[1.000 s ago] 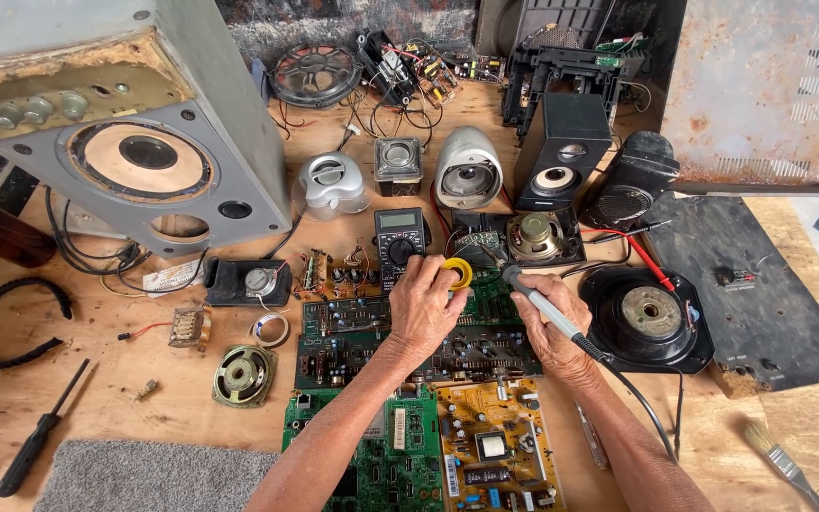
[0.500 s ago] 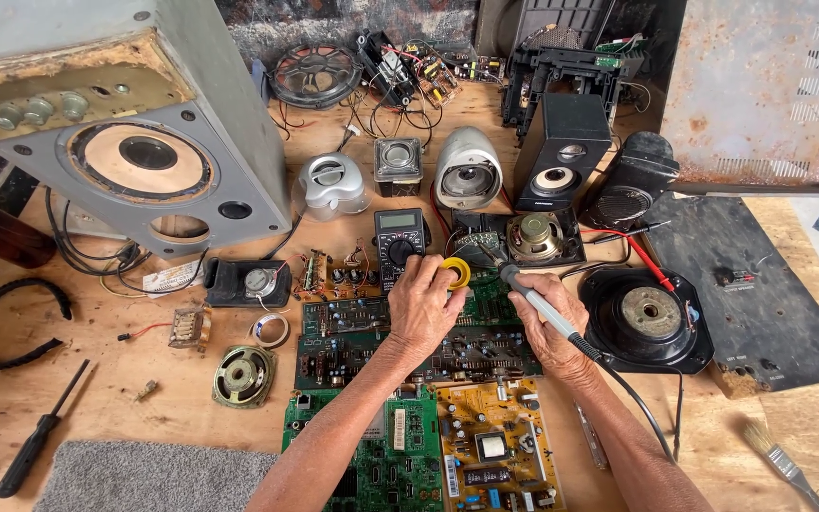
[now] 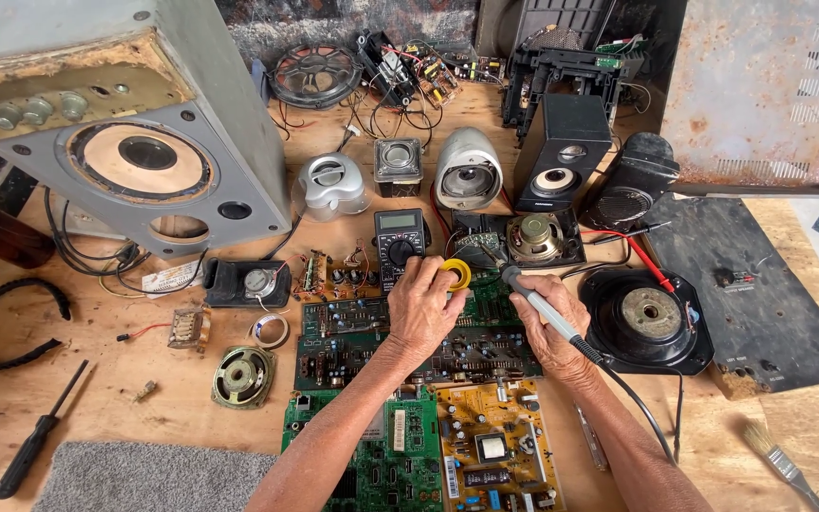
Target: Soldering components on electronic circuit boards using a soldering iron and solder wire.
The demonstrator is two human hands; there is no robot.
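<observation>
Hands meet over a dark green circuit board lying near the middle of the wooden desk. The left hand is closed around a yellow spool, pinching it above the board's far edge. The right hand is clamped on a soldering iron, its tip pointing far-left toward the spool, its cord trailing back over the wrist.

The iron's tip sits close to the left fingers, so a slip could likely burn them; it could also touch neighbouring parts on the crowded board. The trailing cord might snag on the black speaker frame just to the right and tug the iron off its spot.

The exact contact point is hidden behind the left hand, and whether wire leaves the spool is too small to tell. A multimeter sits just beyond.
</observation>
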